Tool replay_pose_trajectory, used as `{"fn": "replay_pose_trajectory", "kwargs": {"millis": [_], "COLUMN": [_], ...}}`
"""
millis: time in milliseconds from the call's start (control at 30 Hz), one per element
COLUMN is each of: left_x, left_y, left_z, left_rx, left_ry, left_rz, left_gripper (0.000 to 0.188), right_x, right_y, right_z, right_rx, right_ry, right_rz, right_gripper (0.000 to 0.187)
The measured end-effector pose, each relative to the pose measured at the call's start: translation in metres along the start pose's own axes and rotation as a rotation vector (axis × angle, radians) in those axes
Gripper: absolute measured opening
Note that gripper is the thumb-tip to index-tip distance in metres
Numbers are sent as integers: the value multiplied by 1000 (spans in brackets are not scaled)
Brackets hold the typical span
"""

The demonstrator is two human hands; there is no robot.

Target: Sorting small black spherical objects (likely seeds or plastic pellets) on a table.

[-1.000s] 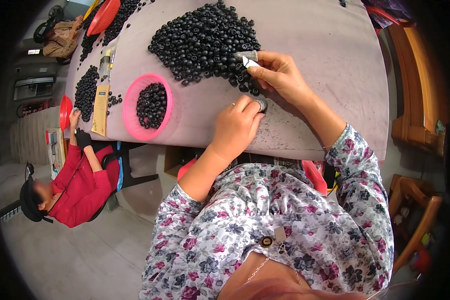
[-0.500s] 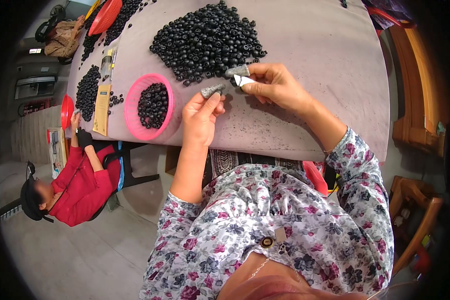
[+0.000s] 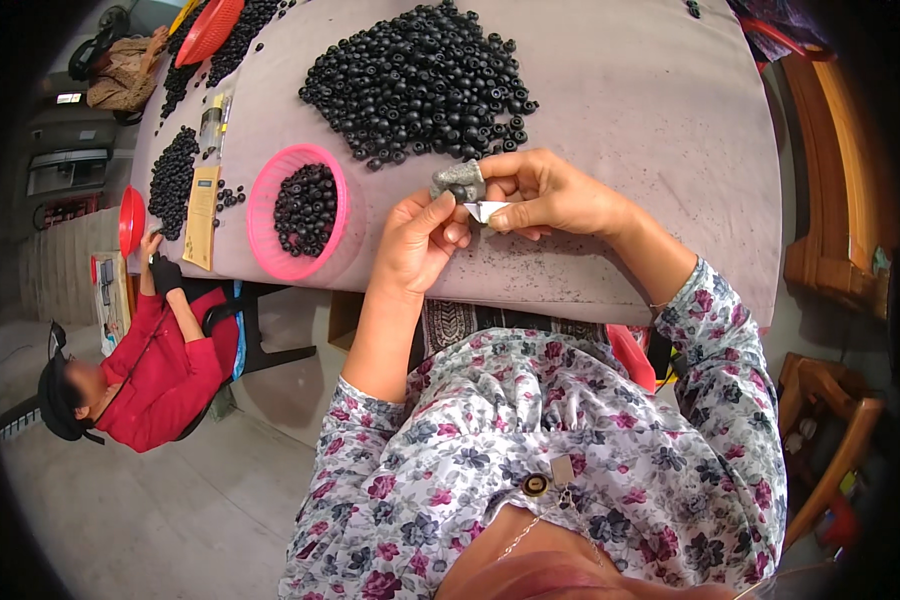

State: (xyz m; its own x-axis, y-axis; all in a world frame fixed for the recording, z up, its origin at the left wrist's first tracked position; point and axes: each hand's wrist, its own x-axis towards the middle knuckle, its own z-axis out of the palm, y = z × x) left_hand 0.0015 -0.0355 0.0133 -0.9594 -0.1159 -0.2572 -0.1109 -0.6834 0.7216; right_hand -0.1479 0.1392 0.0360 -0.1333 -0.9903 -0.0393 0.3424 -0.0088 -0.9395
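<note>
My left hand (image 3: 413, 240) is closed in a pinch on a small black bead (image 3: 460, 191), mostly covered by fingertips. My right hand (image 3: 567, 198) meets it from the right, gripping a small folded white piece (image 3: 487, 210) between thumb and fingers. The white piece's pointed end lies close against the left fingertips. Grey covers wrap the index fingertips of both hands. Just beyond them spreads a large heap of black beads (image 3: 420, 85), round with holes. To the left stands a pink basket (image 3: 260, 215) with more black beads inside.
Dark crumbs dot the grey tablecloth (image 3: 610, 110) by my hands. At left lie a tan envelope (image 3: 202, 215), a smaller bead pile (image 3: 174, 180) and red baskets (image 3: 210, 35). A co-worker in red (image 3: 175, 385) sits at the left side; wooden furniture (image 3: 840, 170) stands right.
My hands have come together: the left moved right, the right slightly nearer to me. The white piece now sits against the left fingertips, with the bead between the hands.
</note>
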Motion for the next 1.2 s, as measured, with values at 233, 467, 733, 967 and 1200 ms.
{"fn": "replay_pose_trajectory", "kwargs": {"millis": [233, 467, 733, 967, 1200], "left_x": [2, 4, 5, 4, 4], "left_y": [-1, -8, -6, -4, -7], "left_z": [7, 0, 11, 7, 2], "left_rx": [-150, -118, -105, -180, -248], "left_ry": [-3, -78, 15, -11, -53], "left_rz": [-20, -6, -24, -72, -100], "left_gripper": [19, 24, 25, 23, 20], "right_x": [1, 2, 3, 3, 3], "right_y": [1, 1, 4, 4, 5], "right_z": [-1, 1, 3, 2, -1], "right_rx": [8, -11, -42, -26, 8], "right_ry": [8, 39, 99, 80, 71], "right_rz": [-16, -3, -16, -21, -1], "right_gripper": [47, 37, 31, 35, 38]}}
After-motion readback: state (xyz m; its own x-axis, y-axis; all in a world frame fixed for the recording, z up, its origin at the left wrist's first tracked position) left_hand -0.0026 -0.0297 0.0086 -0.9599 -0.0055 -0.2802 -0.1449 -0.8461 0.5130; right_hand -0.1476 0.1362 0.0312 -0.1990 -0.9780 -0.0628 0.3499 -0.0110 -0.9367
